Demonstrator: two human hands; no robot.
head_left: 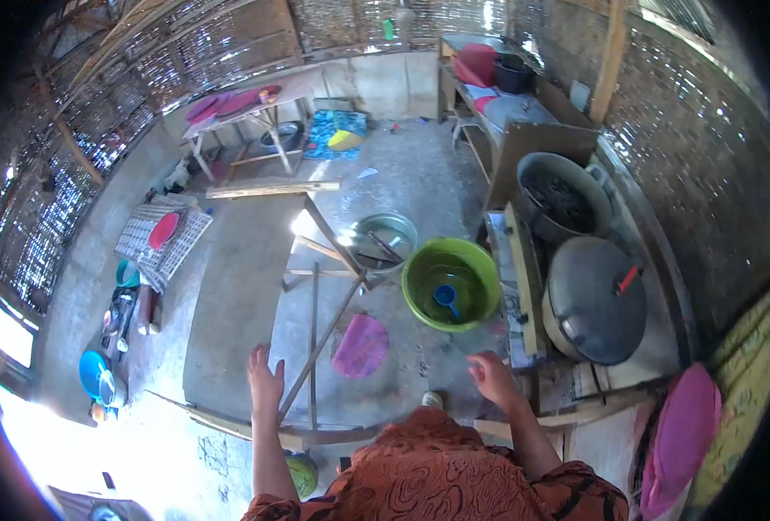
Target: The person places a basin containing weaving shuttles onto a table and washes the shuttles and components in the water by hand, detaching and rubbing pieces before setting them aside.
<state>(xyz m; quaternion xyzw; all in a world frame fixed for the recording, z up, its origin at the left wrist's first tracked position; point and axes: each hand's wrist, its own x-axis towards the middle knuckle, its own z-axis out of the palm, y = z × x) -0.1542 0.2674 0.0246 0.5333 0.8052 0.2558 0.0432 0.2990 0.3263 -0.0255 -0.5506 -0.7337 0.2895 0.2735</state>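
My left hand point(265, 379) is raised over the near right part of a long grey board table point(237, 286). Its fingers are stretched out and nothing is in them. My right hand point(491, 379) hangs in the air below a green basin point(415, 306), its fingers loosely bent and apart, with nothing visible in it. The basin holds water and a blue dipper point(445, 296). Just behind it on the floor is a metal basin point(411, 227) with dark long items inside. Between my hands, a pink mat point(361, 346) lies on the floor.
At right stand a large lidded pot point(589, 304) with a red handle and an open pot point(533, 169) of dark contents. A wooden trestle leg point(320, 356) slants beside the board. A pink cushion point(684, 434) is near right; a low table point(281, 94) stands far left.
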